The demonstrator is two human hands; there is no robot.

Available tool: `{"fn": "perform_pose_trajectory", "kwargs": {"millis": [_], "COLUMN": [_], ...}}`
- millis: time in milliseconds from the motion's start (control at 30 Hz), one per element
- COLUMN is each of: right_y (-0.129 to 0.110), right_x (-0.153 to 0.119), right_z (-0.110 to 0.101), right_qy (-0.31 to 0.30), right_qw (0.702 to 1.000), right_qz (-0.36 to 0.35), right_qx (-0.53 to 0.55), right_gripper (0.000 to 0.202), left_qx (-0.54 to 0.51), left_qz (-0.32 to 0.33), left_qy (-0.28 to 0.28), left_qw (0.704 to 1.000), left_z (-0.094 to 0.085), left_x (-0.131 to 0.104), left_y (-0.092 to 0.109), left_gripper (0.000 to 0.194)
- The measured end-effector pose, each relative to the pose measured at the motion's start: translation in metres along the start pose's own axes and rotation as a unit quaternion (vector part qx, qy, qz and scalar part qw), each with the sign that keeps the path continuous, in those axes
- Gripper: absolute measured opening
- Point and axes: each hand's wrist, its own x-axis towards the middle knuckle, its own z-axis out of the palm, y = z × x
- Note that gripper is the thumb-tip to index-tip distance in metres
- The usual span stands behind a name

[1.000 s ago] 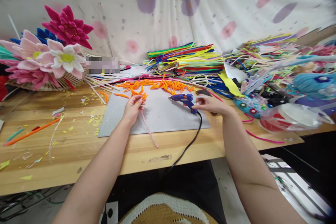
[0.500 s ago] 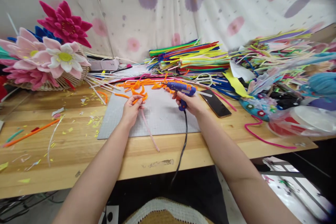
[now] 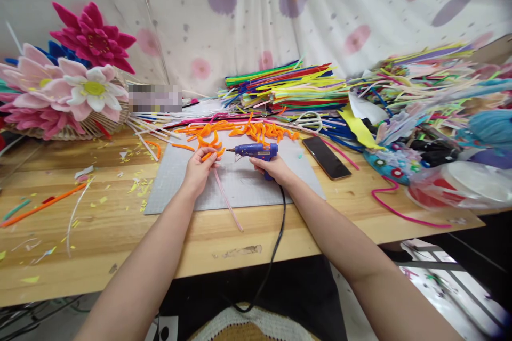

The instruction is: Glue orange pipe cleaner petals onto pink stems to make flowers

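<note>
- The right hand (image 3: 271, 169) is wrapped tight around the handle of a blue plastic glue gun (image 3: 256, 151) with a black cord (image 3: 276, 234).
- The glue gun is over the middle of a flat grey cutting mat (image 3: 240, 181), and its tip points left at the other hand.
- The black cord hangs down over the front edge of the wooden table (image 3: 100, 224).
- The left hand (image 3: 199, 169) pinches a small bent orange fuzzy wire piece (image 3: 212, 153) together with a long pale pink stick (image 3: 228, 200).
- The pink stick runs from the fingers down over the front edge of the mat.
- The glue gun tip is just beside the orange piece; I cannot tell if they touch.
- A heap of orange fuzzy wire pieces (image 3: 248, 130) lies along the back edge of the mat.
- A black phone (image 3: 327, 157) lies flat just by the right edge of the mat.
- White-handled scissors (image 3: 310, 120) lie behind the phone.
- A big pile of fuzzy wires in many colours (image 3: 288, 88) sits at the back of the table.
- Big pink and white felt flowers (image 3: 68, 90) sit at the back left corner.
</note>
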Motion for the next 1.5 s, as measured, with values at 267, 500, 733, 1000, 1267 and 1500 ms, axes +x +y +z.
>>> {"fn": "perform_pose_trajectory", "kwargs": {"millis": [267,500,733,1000,1267,1500], "right_y": [0.0001,-0.0053,-0.0044,-0.0027,-0.0003,-0.0073], "right_x": [-0.0018,-0.0028,-0.0012,0.0006,0.0018,-0.0024], "right_z": [0.0016,0.0050,0.0064,0.0059,0.0033,0.0063], "right_qy": [0.004,-0.004,0.008,0.036,0.046,0.016], "right_qw": [1.000,1.000,1.000,0.999,0.999,1.000], "right_qz": [0.003,-0.008,-0.005,0.002,0.004,0.000], "right_qx": [-0.031,-0.030,-0.015,-0.025,-0.012,-0.004], "right_gripper": [0.037,0.038,0.036,0.037,0.036,0.037], "left_qx": [-0.010,-0.018,-0.036,-0.068,-0.078,-0.075], "left_qz": [-0.010,-0.015,-0.022,-0.042,-0.051,-0.052], "left_qy": [0.006,0.003,0.003,-0.002,0.003,-0.001], "left_qw": [1.000,1.000,0.999,0.997,0.996,0.996], "left_z": [0.0022,0.0019,0.0026,-0.0003,0.0008,0.0005], "left_x": [0.0026,0.0037,0.0039,0.0053,0.0048,0.0058], "left_y": [0.0002,-0.0011,-0.0004,-0.0008,0.0005,-0.0007], "left_gripper": [0.020,0.023,0.023,0.021,0.020,0.019]}}
